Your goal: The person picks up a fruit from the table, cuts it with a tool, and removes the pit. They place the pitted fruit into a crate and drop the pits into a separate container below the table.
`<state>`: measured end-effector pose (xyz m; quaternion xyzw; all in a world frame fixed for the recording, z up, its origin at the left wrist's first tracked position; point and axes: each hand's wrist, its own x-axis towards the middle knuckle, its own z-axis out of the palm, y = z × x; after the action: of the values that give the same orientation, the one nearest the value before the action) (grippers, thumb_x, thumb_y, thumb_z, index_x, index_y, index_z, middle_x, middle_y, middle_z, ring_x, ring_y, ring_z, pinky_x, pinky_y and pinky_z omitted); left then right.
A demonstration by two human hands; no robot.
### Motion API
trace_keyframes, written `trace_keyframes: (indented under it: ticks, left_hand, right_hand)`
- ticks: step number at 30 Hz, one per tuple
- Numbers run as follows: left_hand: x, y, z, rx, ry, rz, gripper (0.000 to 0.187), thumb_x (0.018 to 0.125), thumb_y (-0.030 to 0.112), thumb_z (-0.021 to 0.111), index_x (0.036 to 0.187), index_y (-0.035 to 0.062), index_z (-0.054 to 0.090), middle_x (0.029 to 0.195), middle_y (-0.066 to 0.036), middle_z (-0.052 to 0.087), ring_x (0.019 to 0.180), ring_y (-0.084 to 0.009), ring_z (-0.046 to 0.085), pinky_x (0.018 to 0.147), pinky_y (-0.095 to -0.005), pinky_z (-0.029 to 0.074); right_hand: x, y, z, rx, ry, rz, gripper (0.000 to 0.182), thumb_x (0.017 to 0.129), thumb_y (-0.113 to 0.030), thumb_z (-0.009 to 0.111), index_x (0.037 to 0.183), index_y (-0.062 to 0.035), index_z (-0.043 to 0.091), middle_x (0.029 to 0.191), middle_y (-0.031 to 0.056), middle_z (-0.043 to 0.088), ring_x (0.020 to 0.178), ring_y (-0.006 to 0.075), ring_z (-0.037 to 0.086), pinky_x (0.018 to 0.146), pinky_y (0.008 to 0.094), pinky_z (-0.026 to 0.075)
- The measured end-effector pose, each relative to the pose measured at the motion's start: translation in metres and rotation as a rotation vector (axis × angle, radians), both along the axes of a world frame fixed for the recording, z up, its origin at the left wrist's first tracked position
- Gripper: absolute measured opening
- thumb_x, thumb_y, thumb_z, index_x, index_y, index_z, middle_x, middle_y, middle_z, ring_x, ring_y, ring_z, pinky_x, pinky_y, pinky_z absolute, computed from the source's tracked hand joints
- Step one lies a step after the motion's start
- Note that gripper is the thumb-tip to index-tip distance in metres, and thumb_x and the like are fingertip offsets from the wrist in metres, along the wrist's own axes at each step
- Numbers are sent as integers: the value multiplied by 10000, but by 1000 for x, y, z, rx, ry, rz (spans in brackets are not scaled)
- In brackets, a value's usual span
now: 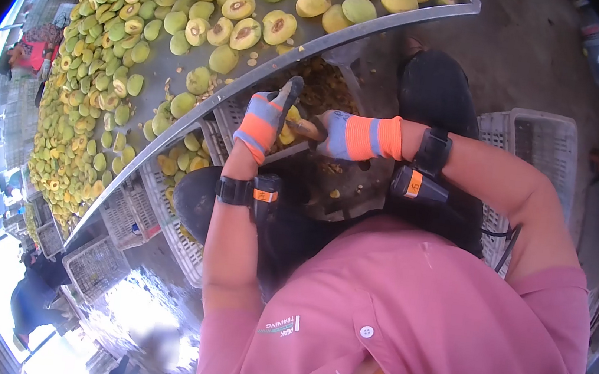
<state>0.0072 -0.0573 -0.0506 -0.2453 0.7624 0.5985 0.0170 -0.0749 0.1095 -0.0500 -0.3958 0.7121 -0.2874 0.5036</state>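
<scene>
My left hand (267, 116), in an orange and grey knit glove with dark fingertips, is closed around a piece of yellow fruit (287, 132). My right hand (354, 135), gloved alike, grips a short brownish tool (308, 128) whose end meets the fruit. The tool's exact kind is not clear, and my fingers partly hide it. Both hands are close together just below the rim of a metal table (333, 38). On the table lie many halved yellow-green fruits (279, 27), several with brown pits or hollows showing.
Under the table edge are a crate with brown scraps (327, 86) and a crate of fruit (191, 155). A white plastic crate (546, 124) stands to my right. More crates (97, 267) are on the left floor. Another person in red (31, 57) is beyond the table.
</scene>
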Motion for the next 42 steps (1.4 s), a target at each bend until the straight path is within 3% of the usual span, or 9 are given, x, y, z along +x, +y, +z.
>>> trace_keyframes:
  ticks: [7, 9, 12, 19, 27, 31, 37, 40, 42]
  left_hand:
    - [-1, 6, 3, 108, -144, -56, 404, 868, 384, 654, 810, -15, 674, 611, 1, 523, 597, -84, 500, 521, -282, 408]
    - [3, -9, -1, -657, 181, -685, 215, 941, 133, 547, 1072, -17, 629, 758, -40, 632, 621, -126, 559, 595, -269, 477]
    - [-3, 1, 13, 377, -307, 92, 205, 930, 144, 556, 1055, -6, 618, 805, -57, 646, 654, -132, 592, 609, -278, 492]
    - [12, 17, 24, 483, 161, 395, 420, 933, 394, 542, 892, -9, 651, 826, -63, 644, 701, -136, 607, 649, -266, 496]
    - [11, 24, 6, -11, 281, 347, 251, 950, 191, 521, 877, -8, 656, 777, -19, 615, 703, -97, 537, 623, -254, 424]
    - [7, 21, 2, 4, 347, 368, 196, 932, 130, 535, 939, -33, 644, 813, -11, 619, 699, -63, 493, 609, -220, 401]
    - [-4, 18, -3, 237, 302, 672, 202, 921, 132, 539, 876, -37, 641, 776, -32, 628, 645, -80, 499, 568, -231, 401]
    - [-3, 14, -9, 49, 350, 560, 204, 916, 135, 550, 857, -37, 640, 762, -34, 631, 637, -81, 508, 563, -236, 412]
    - [-5, 15, -8, -43, 450, 460, 195, 912, 128, 554, 850, -35, 642, 760, -34, 633, 645, -82, 520, 569, -237, 423]
  right_hand:
    - [3, 6, 9, 81, -136, -30, 349, 760, -249, 630, 910, 65, 599, 706, 160, 628, 638, 266, 648, 521, 365, 490]
    - [-1, 8, 17, 104, -222, -32, 334, 752, -260, 634, 865, 54, 626, 703, 145, 633, 636, 250, 645, 507, 357, 485]
    - [-12, 7, 11, 182, -421, -21, 342, 742, -264, 659, 891, 42, 627, 718, 116, 640, 621, 198, 638, 492, 322, 480]
    - [-1, -1, 6, -55, -333, -173, 376, 775, -210, 694, 1072, 4, 607, 687, 74, 611, 582, 130, 578, 475, 308, 446]
    - [8, -11, 9, 34, -511, -314, 276, 725, -191, 685, 817, 60, 617, 620, 108, 597, 558, 217, 610, 504, 306, 468]
    - [-4, -12, 5, 84, -810, -210, 249, 746, -178, 672, 802, 57, 611, 601, 89, 573, 524, 182, 586, 462, 286, 441]
    - [7, -26, 6, -109, -461, -277, 201, 772, -150, 659, 787, 46, 617, 582, 55, 531, 506, 136, 545, 461, 273, 421]
    - [1, -23, -20, -332, -620, -11, 179, 785, -158, 660, 791, 18, 628, 592, 49, 535, 539, 123, 554, 481, 255, 419]
    - [-3, -23, -22, -82, -1170, -90, 194, 845, -190, 589, 841, 2, 622, 616, 27, 517, 542, 104, 530, 482, 239, 410]
